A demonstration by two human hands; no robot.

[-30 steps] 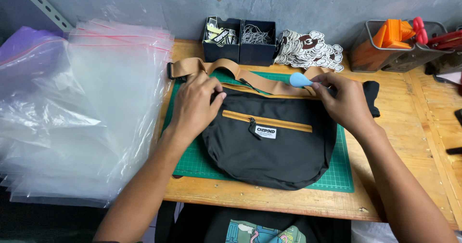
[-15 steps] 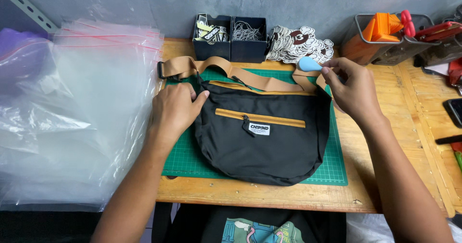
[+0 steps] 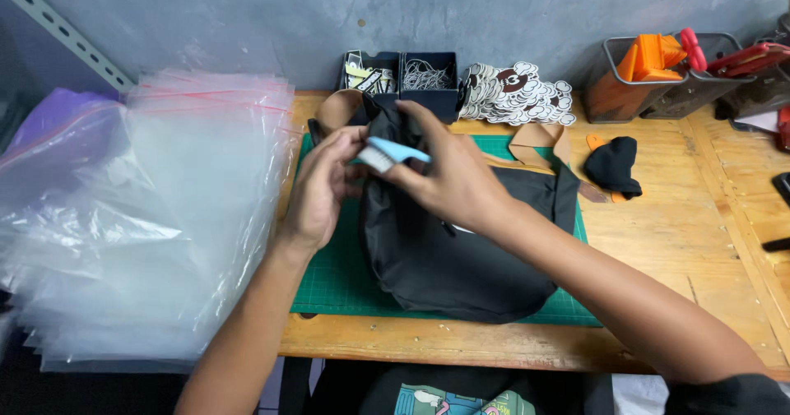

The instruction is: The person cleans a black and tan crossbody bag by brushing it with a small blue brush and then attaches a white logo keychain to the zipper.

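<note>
A black fabric bag (image 3: 444,259) with a tan strap (image 3: 535,143) lies on a green cutting mat (image 3: 337,275), its left side lifted and bunched up. My left hand (image 3: 317,189) grips that raised edge of the bag. My right hand (image 3: 448,176) reaches across over the bag and holds a small light-blue brush (image 3: 387,153) with white bristles, close to the fingers of my left hand.
A thick stack of clear zip bags (image 3: 140,217) fills the left side. Two dark bins (image 3: 403,82) and a pile of round stickers (image 3: 514,94) stand at the back. A black cloth piece (image 3: 615,166) lies right of the mat; tool baskets (image 3: 650,78) sit at back right.
The bag lay flat, front up, with one hand at each side. Now its left side is lifted and gathered, and my right hand has crossed to the left with the brush.
</note>
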